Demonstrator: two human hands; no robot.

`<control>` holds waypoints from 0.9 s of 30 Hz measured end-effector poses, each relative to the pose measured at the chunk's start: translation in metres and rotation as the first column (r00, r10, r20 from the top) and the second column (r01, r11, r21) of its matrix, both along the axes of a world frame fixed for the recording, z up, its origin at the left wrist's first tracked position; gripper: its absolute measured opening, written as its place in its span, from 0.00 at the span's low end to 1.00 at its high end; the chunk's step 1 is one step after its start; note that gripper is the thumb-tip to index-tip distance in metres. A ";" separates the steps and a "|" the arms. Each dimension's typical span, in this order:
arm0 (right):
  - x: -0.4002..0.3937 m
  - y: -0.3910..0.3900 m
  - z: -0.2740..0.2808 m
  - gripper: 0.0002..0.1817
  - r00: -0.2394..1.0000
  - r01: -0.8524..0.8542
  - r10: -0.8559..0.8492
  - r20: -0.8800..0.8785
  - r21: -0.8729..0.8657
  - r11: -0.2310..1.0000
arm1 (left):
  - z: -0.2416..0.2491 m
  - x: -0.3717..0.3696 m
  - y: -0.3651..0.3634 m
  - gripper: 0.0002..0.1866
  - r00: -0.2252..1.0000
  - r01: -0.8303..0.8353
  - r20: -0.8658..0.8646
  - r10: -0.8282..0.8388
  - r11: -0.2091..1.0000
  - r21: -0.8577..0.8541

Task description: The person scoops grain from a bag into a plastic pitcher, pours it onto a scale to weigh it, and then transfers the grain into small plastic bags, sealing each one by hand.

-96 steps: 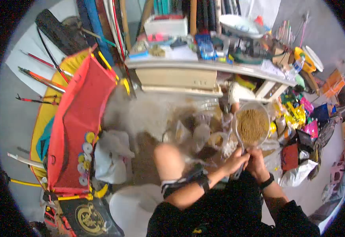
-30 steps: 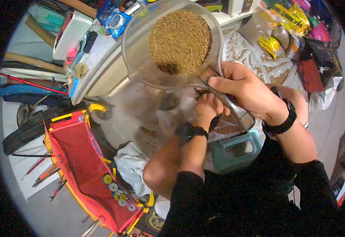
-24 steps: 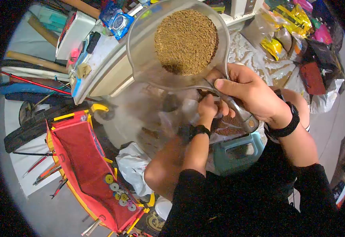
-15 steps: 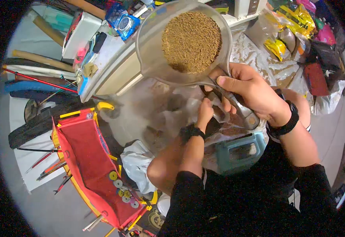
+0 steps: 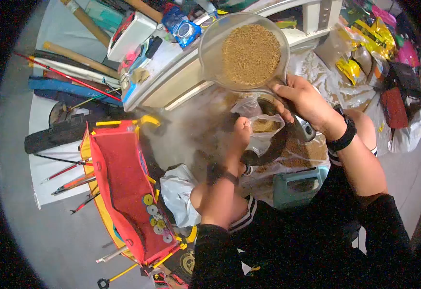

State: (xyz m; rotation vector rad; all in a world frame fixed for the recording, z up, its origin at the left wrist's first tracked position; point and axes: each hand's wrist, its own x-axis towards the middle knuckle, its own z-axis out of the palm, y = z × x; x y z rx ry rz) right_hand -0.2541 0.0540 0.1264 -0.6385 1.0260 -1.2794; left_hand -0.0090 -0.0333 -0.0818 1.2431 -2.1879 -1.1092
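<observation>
My right hand [image 5: 309,103] is wrapped round the handle of a large translucent scoop [image 5: 213,72]. Fine brown granules [image 5: 251,54] form a round heap inside it. Below and to the left, my left hand [image 5: 242,131] pinches the rim of a clear plastic bag [image 5: 264,143]. The bag's mouth gapes toward me, with some brown material showing inside. Behind the bag is a dark round basin [image 5: 280,147], partly covered by it and by the scoop's handle. Fingers of my right hand reach down close to the bag's upper edge.
A red open case [image 5: 119,168] with several small spools stands at left. Beside my leg lies a white plastic bag [image 5: 177,192]. A blue-grey plastic container [image 5: 285,190] sits before me. Spilled granules [image 5: 311,150] cover plastic sheeting, and yellow packets [image 5: 349,71] lie at upper right.
The view has shifted, so most things sit further right and lower. The clear bag's mouth and the basin behind it now show plainly. My right hand still grips the scoop.
</observation>
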 end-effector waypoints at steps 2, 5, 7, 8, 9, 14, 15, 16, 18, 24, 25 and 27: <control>0.001 0.003 0.002 0.09 0.995 -0.003 0.001 -0.095 -0.015 1.000 | 0.019 0.004 -0.002 0.08 0.995 -0.027 0.093 0.034 0.997 -0.077; -0.003 0.005 0.002 0.08 0.978 -0.034 0.025 -0.206 -0.038 0.999 | 0.035 0.015 -0.016 0.09 0.990 -0.128 0.053 0.134 0.986 -0.106; -0.001 0.007 0.001 0.09 0.966 0.007 -0.002 -0.259 0.019 1.000 | 0.083 0.025 -0.016 0.07 0.957 -0.154 -0.129 0.260 0.832 0.533; 0.000 0.007 -0.001 0.12 0.944 0.008 0.015 -0.330 0.068 0.998 | 0.098 0.020 -0.012 0.07 0.955 -0.157 -0.134 0.265 0.832 0.532; 0.002 0.008 0.000 0.12 0.943 0.004 0.019 -0.333 0.068 0.998 | 0.111 0.017 -0.008 0.07 0.921 -0.223 -0.149 0.360 0.800 0.557; 0.010 -0.004 -0.010 0.24 0.812 -0.020 0.088 -0.577 0.123 0.992 | 0.113 0.015 -0.008 0.08 0.862 -0.226 -0.253 0.439 0.781 0.583; 0.012 -0.007 -0.017 0.24 0.807 -0.016 0.087 -0.584 0.127 0.992 | 0.120 0.013 -0.005 0.08 0.855 -0.238 -0.243 0.458 0.764 0.600; 0.015 -0.010 -0.024 0.27 0.742 0.017 0.020 -0.670 0.048 0.999 | 0.123 0.012 -0.002 0.10 0.848 -0.251 -0.232 0.477 0.746 0.617; 0.023 -0.014 -0.020 0.37 0.692 0.049 -0.090 -0.716 -0.078 0.996 | 0.116 0.016 -0.004 0.10 0.865 -0.178 -0.308 0.395 0.817 0.548; 0.039 -0.019 -0.026 0.34 0.699 0.035 -0.086 -0.710 -0.086 0.996 | 0.136 0.007 -0.001 0.09 0.873 -0.099 -0.369 0.319 0.857 0.506; 0.042 -0.017 -0.026 0.33 0.684 0.041 -0.101 -0.723 -0.100 0.994 | 0.136 0.007 0.001 0.08 0.862 -0.077 -0.396 0.316 0.854 0.515; 0.044 -0.016 -0.035 0.32 0.679 0.026 -0.039 -0.733 -0.028 0.999 | 0.140 0.004 0.004 0.08 0.853 -0.067 -0.409 0.323 0.847 0.528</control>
